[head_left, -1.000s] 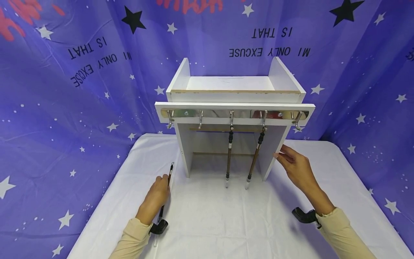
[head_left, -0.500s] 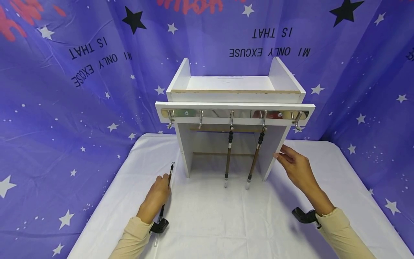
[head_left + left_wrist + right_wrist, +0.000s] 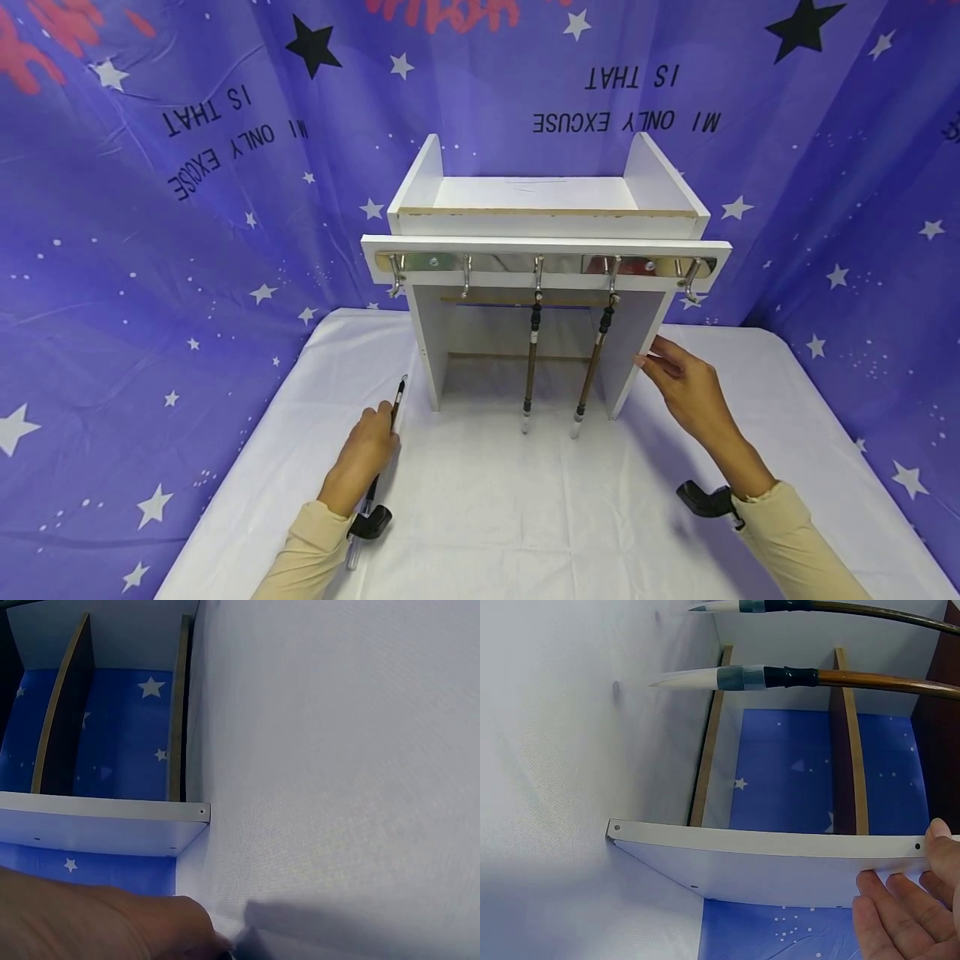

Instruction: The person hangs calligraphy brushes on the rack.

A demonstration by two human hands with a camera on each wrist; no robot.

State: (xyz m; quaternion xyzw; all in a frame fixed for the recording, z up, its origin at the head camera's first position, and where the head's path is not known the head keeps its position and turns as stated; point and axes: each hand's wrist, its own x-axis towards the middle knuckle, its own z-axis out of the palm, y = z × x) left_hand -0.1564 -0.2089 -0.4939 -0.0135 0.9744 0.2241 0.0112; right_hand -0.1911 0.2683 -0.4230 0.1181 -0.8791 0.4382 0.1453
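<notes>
My left hand [image 3: 365, 457] grips a brown-handled writing brush [image 3: 399, 398] to the left of the white shelf rack [image 3: 555, 225]. The brush's loop end points away from me, and a pale, clear-looking end shows beyond the wrist. In the left wrist view only part of the left hand [image 3: 150, 919] shows. My right hand [image 3: 686, 392] holds the front edge of the rack's right side panel [image 3: 637, 367], thumb on one face and fingers on the other, as the right wrist view shows. Two writing brushes, one in the middle [image 3: 531, 358] and one to its right [image 3: 592, 367], hang tips down from metal hooks.
A metal strip [image 3: 502, 262] with several hooks runs along the rack's front bar; the two leftmost hooks and the far right one carry nothing. White cloth [image 3: 480, 517] covers the table. A purple star-printed curtain [image 3: 480, 100] stands behind and at both sides.
The brush in my left hand has turned slightly, its loop end shifting right and its other end left. The hanging brushes sway a little. My right hand stays put.
</notes>
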